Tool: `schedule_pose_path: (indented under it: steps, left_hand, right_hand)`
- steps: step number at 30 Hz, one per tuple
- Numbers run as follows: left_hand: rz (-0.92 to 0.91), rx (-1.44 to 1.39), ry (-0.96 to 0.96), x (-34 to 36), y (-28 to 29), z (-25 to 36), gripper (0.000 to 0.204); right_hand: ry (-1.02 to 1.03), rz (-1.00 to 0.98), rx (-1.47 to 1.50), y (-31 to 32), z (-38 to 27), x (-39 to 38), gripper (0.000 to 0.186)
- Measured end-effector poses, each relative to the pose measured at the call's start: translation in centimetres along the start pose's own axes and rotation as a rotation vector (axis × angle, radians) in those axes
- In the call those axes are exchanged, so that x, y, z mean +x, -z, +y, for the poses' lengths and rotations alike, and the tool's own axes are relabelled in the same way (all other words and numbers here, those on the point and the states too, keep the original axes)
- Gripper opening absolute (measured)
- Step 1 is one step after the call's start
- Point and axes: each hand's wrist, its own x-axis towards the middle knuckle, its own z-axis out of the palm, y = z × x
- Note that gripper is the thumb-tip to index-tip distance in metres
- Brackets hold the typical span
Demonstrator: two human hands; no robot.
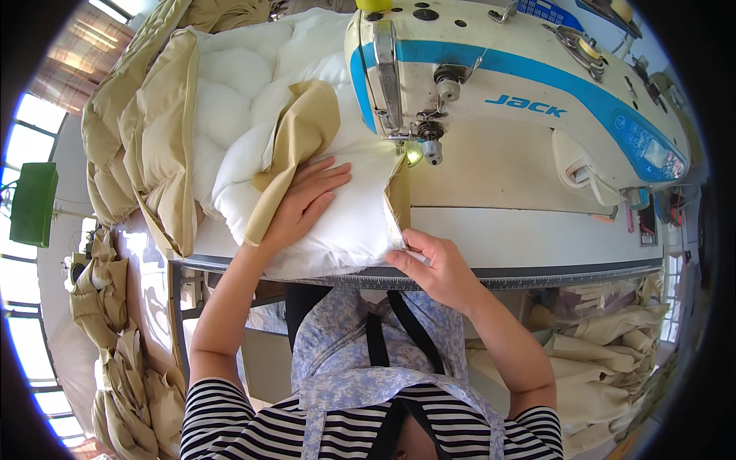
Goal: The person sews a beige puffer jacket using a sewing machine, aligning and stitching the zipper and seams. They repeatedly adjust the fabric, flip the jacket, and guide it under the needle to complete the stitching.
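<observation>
A white padded fabric panel with tan cloth along its right edge lies on the sewing table. My left hand rests flat on the white side, fingers stretched out, next to a folded tan flap that lies over its wrist side. Near the table's front edge, my right hand pinches the panel's right edge between thumb and fingers. From there the tan cloth edge runs up to the needle area of a white and blue sewing machine, where a small lamp glows. The fabric hides the needle tip.
Puffy tan quilted fabric is bunched at the left of the table. A ruler strip runs along the front edge. Tan cloth heaps lie low at left and right. A green box-shaped object stands at far left.
</observation>
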Motion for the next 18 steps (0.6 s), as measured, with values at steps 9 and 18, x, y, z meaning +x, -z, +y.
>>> schedule_pose_path:
  steps: [9, 18]
  left_hand:
    - [0.28, -0.082, 0.001, 0.3, -1.4, 7.9, 0.014]
    - [0.039, 0.235, 0.089, 1.3, -2.1, 7.3, 0.017]
  right_hand:
    - [0.186, 0.255, -0.015, -1.7, 0.0, -1.1, 0.017]
    - [0.65, 0.289, -0.537, 0.7, 1.2, 0.6, 0.011]
